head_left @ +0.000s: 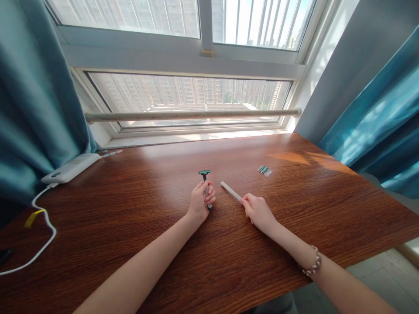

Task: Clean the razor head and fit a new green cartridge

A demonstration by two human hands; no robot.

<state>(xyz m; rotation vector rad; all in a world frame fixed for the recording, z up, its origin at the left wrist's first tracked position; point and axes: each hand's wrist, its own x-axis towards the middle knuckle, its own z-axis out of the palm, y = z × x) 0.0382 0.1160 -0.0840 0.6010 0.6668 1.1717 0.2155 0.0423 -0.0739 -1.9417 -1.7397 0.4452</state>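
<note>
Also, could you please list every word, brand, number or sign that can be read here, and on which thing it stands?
No text can be read in this picture.
razor in the left hand: no mark visible.
white stick in the right hand: plain.
green cartridges on the table: too small to tell.
white power bank: no legible print.
yellow tag near it: blurred, unreadable.

Hard daylight floods in through the window (190, 96) ahead, bleaching the panes. A warm sun patch lies on the table (307, 159) far right; the curtains (29, 109) sit dim. Faint shadows lie under the left hand (199, 201) and right hand (258, 211). The edges bow; focus is sharp.
</note>
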